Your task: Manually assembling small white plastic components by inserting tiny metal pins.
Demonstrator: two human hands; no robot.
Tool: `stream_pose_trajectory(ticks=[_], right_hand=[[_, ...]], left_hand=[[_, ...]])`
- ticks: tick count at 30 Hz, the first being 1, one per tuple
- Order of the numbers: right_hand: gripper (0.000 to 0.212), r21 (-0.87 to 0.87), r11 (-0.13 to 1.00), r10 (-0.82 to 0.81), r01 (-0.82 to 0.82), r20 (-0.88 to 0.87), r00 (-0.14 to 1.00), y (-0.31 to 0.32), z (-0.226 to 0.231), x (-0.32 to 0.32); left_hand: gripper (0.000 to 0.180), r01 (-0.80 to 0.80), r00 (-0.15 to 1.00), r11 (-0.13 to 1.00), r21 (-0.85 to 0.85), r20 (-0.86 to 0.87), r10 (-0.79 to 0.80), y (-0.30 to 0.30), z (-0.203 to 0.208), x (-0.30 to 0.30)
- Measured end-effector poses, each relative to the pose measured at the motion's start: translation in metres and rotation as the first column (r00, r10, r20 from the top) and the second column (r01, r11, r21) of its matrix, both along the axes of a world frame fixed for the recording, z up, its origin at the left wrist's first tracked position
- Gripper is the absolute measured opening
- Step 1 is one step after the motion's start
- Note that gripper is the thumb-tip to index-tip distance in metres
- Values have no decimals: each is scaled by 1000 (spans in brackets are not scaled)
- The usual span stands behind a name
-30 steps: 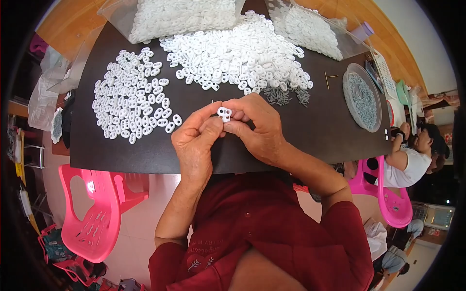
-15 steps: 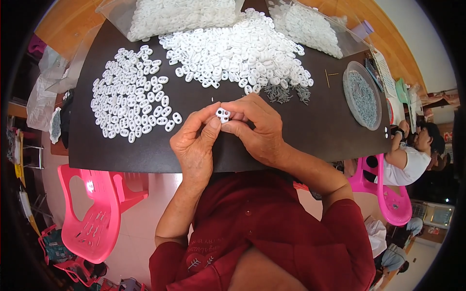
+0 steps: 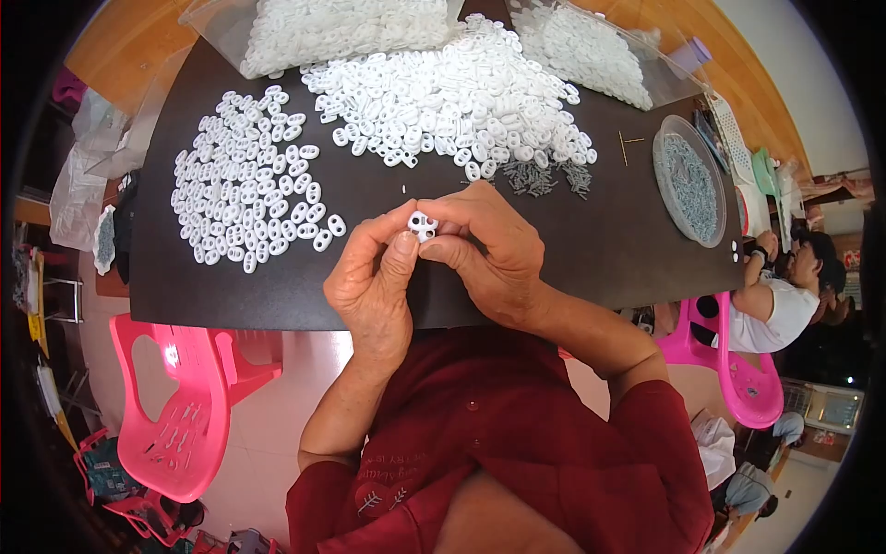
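Note:
Both hands meet above the near edge of the dark table, pinching a small white plastic piece with round holes (image 3: 423, 222) between them. My left hand (image 3: 374, 277) has its thumb and forefinger on the piece's left side. On the other side, the fingertips of my right hand (image 3: 494, 245) press against it, the thumb from below. The fingers partly cover it, so whether it is one part or two joined cannot be told. To the left lies a spread of oval white two-holed pieces (image 3: 245, 185). Beyond my hands is a large heap of similar white pieces (image 3: 443, 102).
Small grey screws or pins (image 3: 531, 178) lie by the heap. A round clear dish of grey bits (image 3: 688, 185) stands at right. Clear bins (image 3: 217, 42) of white parts line the back. Pink chairs (image 3: 175, 406) flank me; another person (image 3: 780, 305) sits at far right.
The white piece has turned slightly between my fingers, now showing its holes at a different angle. My left hand and forearm have shifted a little to the right.

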State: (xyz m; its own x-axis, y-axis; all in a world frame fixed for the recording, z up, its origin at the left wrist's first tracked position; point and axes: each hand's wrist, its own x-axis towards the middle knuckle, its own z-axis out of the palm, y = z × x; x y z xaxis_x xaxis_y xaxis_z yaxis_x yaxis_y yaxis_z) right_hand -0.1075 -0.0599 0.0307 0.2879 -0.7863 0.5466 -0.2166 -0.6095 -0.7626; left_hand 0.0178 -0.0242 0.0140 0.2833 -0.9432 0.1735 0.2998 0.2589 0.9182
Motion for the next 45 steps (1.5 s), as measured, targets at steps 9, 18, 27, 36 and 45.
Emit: stream_pose_trajectory(ticks=[9, 18, 27, 36, 45], right_hand=[[27, -45, 999, -17, 17, 4, 1000, 1, -2, 2], [30, -95, 995, -40, 34, -61, 997, 1, -2, 3], [28, -212, 973, -90, 88, 0, 996, 3, -10, 10], [25, -306, 949, -83, 76, -10, 997, 6, -12, 9], [25, -437, 898, -82, 50, -54, 995, 4, -18, 9]], left_hand=[[19, -13, 1000, 999, -46, -19, 12, -2, -2, -1], [21, -27, 999, 999, -44, 35, 29, -1, -1, 1], [20, -87, 992, 989, -120, 80, 97, 5, -4, -10], [18, -128, 985, 976, -176, 88, 145, 10, -9, -16], [17, -226, 963, 962, -154, 112, 244, 14, -12, -21]])
